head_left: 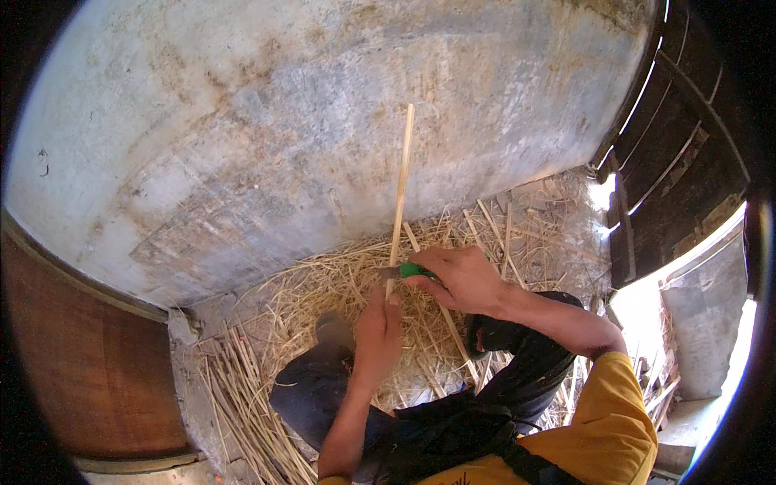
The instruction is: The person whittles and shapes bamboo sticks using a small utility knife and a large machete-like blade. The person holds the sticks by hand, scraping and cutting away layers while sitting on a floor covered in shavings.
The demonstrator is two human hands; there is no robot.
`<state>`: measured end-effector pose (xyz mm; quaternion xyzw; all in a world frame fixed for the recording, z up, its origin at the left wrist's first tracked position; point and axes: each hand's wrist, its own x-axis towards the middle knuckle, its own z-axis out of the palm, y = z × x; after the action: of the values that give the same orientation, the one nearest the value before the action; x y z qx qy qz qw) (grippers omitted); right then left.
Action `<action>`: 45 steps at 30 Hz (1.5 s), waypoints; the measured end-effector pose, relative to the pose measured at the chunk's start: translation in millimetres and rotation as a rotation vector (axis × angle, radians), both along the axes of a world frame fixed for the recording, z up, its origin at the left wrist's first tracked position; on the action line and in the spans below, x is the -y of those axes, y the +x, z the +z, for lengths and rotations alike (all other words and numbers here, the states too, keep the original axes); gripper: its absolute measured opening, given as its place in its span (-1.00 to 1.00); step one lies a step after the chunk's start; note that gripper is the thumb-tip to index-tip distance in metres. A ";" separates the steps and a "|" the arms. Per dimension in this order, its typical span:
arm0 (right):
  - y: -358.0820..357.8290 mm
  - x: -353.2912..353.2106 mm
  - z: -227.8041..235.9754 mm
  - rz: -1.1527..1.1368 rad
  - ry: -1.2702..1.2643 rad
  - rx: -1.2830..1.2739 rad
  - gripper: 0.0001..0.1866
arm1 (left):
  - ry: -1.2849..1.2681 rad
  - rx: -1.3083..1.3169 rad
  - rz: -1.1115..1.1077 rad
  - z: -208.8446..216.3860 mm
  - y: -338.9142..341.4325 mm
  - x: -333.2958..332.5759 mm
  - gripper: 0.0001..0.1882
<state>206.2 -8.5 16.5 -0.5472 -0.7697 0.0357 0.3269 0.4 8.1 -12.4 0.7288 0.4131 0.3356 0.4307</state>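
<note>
A long, thin, pale strip of wood or bamboo (403, 174) points up and away from me toward the wall. My left hand (377, 331) is closed around its near end. In my right hand (461, 279) I grip a green-handled knife (410, 270). Its short grey blade lies across the strip, just beyond my left fingertips. The two hands are close together above my bent, dark-trousered legs. The strip's lowest end is hidden in my left hand.
Pale shavings (323, 279) cover the floor around my legs. Several long sticks (246, 404) lie in a pile at the left. A stained grey wall (267, 145) rises ahead, a brown wooden panel (89, 380) stands left, and dark boards (687, 145) are at the right.
</note>
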 end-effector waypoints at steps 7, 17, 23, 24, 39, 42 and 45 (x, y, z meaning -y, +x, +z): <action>-9.0 0.1 2.2 -0.012 0.080 0.052 -0.71 | 0.137 -0.210 0.131 6.7 5.3 10.0 -0.85; -9.7 -3.2 4.9 -0.071 0.099 0.107 -0.71 | 0.270 -0.234 0.209 4.5 4.3 10.7 -0.91; -6.1 -6.1 7.3 -0.069 0.156 0.079 -0.71 | 0.261 -0.279 0.202 7.2 1.9 11.3 -0.92; -5.7 -7.3 8.4 -0.067 0.159 0.081 -0.71 | 0.264 -0.277 0.204 7.0 2.0 10.8 -0.92; 103.9 -39.0 25.1 -0.400 -0.095 -0.907 -0.53 | -0.102 -0.064 0.044 1.5 -21.6 3.4 -0.63; 84.9 -35.9 22.9 -0.175 -0.273 -1.012 -0.55 | -0.602 0.262 -0.078 9.1 -20.8 3.0 -0.66; 63.8 -35.0 23.0 0.004 -0.379 -1.210 -0.57 | -0.601 0.238 -0.085 16.0 -15.2 7.1 -0.69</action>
<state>270.0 26.5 39.5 -0.4771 -0.4299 0.4750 0.6016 -14.8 1.0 3.6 0.5413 0.4097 0.2630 0.6855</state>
